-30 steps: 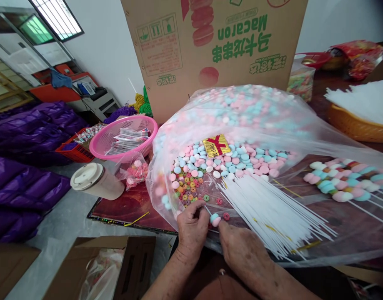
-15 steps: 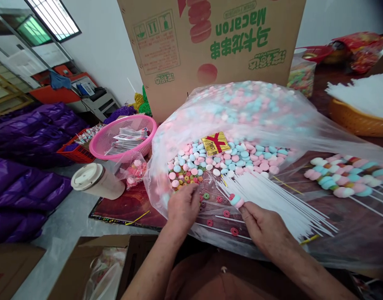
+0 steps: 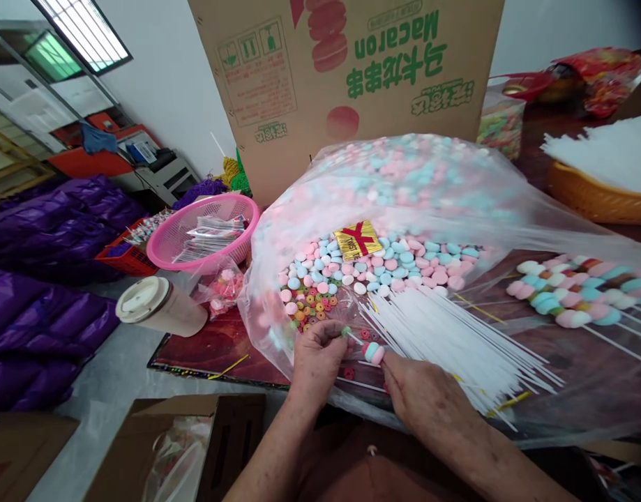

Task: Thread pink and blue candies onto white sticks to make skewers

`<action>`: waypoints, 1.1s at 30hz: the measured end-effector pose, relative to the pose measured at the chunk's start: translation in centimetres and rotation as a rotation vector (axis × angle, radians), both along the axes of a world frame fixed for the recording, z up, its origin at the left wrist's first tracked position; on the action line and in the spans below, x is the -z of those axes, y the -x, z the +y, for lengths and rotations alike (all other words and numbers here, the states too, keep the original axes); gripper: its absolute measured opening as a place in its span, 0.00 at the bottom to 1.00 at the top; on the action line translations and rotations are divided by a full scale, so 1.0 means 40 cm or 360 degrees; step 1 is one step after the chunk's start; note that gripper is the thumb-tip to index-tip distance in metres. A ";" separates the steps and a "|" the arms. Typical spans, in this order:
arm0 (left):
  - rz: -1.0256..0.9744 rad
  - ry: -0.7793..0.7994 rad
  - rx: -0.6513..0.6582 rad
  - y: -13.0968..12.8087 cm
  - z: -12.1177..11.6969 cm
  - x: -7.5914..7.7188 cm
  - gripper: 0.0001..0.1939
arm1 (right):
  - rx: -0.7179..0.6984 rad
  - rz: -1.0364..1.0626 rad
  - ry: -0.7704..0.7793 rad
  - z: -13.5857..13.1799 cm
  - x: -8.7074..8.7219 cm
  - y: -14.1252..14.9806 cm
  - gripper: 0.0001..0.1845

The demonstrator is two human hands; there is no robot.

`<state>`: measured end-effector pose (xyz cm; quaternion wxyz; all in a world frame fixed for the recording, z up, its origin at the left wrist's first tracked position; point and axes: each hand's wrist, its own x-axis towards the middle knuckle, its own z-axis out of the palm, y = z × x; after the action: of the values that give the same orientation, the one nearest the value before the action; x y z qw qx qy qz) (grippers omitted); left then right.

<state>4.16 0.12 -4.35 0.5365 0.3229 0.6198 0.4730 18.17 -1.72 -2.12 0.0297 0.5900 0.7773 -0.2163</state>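
My right hand (image 3: 419, 401) pinches a white stick (image 3: 358, 340) that carries a red ring, a blue and a pink candy (image 3: 373, 353). My left hand (image 3: 319, 350) pinches a small green ring candy (image 3: 345, 332) at the tip of that stick. Both hands rest on an open clear plastic bag (image 3: 278, 279) spread on the dark red table. Just beyond the hands lie loose coloured ring candies (image 3: 312, 307), pink and blue round candies (image 3: 404, 261) and a bundle of white sticks (image 3: 450, 341).
Finished candy skewers (image 3: 571, 296) lie at the right. A big cardboard box (image 3: 346, 77) stands behind the bag. A pink basket (image 3: 202, 233), a lidded cup (image 3: 157, 307), an orange basket (image 3: 592, 199) of white sticks and an open carton (image 3: 168, 446) surround the spot.
My left hand picked a green ring from the pile and came back to the stick tip. My right hand drew the stick with its candies left and nearer to me.
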 end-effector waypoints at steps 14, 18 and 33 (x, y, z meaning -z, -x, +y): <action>0.2107 -0.0249 0.0601 0.097 0.196 -0.067 0.15 | -0.0031 0.0268 -0.0363 0.283 0.020 0.005 0.16; 0.2193 -0.0325 0.0693 0.101 0.209 -0.033 0.11 | -0.0200 0.0241 -0.0301 0.356 0.043 0.036 0.13; 0.0165 -0.0648 0.0087 -0.011 0.054 -0.061 0.13 | 0.0398 0.2013 0.0337 0.154 -0.018 0.037 0.13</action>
<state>4.61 2.26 -1.92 0.4401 0.4655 0.5292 0.5564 16.70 4.45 -1.41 -0.4008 0.4287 0.5449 -0.5989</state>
